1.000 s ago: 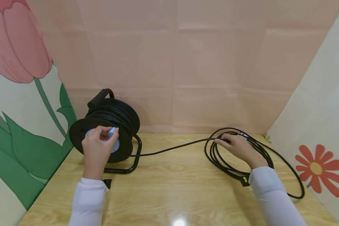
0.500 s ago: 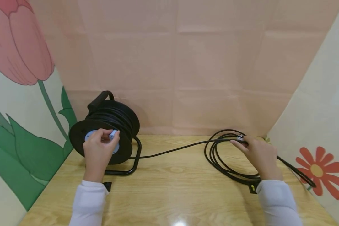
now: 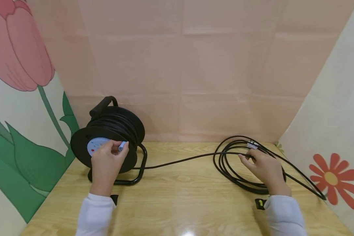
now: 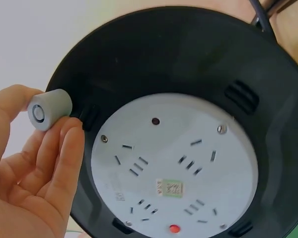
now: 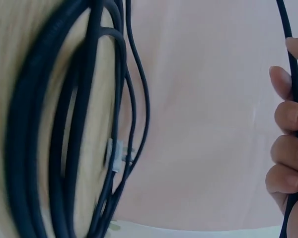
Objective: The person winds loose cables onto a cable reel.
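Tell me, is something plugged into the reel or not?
Nothing is plugged in: in the left wrist view, all the slots in the pale face of the reel are bare.

black cable (image 5: 21,148), pale-blue knob (image 3: 122,146)

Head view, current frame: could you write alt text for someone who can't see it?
A person's left hand pinches a light-blue knob on a black cable reel while the right hand grips the black cable running from it, in front of loose coils on a wooden table. A pinkish backdrop is behind.
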Demonstrator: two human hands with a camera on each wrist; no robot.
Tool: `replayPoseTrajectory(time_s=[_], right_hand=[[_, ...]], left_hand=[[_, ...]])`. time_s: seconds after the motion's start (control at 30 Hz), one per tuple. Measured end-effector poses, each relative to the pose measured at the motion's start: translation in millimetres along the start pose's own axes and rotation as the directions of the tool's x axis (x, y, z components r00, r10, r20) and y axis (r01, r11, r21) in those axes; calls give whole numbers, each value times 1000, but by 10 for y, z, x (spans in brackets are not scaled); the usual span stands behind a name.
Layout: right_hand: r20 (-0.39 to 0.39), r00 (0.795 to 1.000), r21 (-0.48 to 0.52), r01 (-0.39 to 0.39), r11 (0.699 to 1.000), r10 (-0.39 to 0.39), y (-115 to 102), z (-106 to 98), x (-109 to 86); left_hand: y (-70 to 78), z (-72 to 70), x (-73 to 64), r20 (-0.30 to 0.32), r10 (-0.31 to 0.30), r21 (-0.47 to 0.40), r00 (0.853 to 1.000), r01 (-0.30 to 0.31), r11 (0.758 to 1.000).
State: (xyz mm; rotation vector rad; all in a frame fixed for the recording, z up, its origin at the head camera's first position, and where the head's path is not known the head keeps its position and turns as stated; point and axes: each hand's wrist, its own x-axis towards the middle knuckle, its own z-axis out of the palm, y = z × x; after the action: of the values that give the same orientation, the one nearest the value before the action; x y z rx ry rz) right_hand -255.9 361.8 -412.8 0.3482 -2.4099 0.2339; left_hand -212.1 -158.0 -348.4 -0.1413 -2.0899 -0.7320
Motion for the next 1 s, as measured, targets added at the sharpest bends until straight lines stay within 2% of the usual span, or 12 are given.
replayPoseTrajectory(time_s=[0.13, 0.37, 0.47, 0.57, 0.73, 0.87, 1.0], right_hand=[[-7, 1000, -1, 2, 1000, -2, -9, 39, -23], [-134, 986, -58, 89, 994, -96, 15, -2, 4], [-130, 986, -41, 96, 995, -100, 2, -28, 2], [-88, 992, -19, 85, 996, -86, -34, -17, -15], [-6, 997, 51, 82, 995, -82, -119, 33, -11], [66, 995, 109, 68, 992, -76, -181, 40, 38], [123, 992, 115, 23, 993, -37, -205, 38, 32]], left_hand=[[20, 28, -53, 21, -10, -6, 1000, 11, 1000], [34, 66, -90, 66, -27, -1, 997, 27, 1000], [38, 68, -117, 95, -60, 4, 994, 60, 998], [39, 70, -147, 144, -111, 9, 983, 111, 994], [29, 71, -186, 260, -196, 31, 945, 195, 980], [-5, 68, -194, 345, -234, 54, 909, 230, 972], [-71, 53, -190, 446, -261, 69, 856, 258, 964]])
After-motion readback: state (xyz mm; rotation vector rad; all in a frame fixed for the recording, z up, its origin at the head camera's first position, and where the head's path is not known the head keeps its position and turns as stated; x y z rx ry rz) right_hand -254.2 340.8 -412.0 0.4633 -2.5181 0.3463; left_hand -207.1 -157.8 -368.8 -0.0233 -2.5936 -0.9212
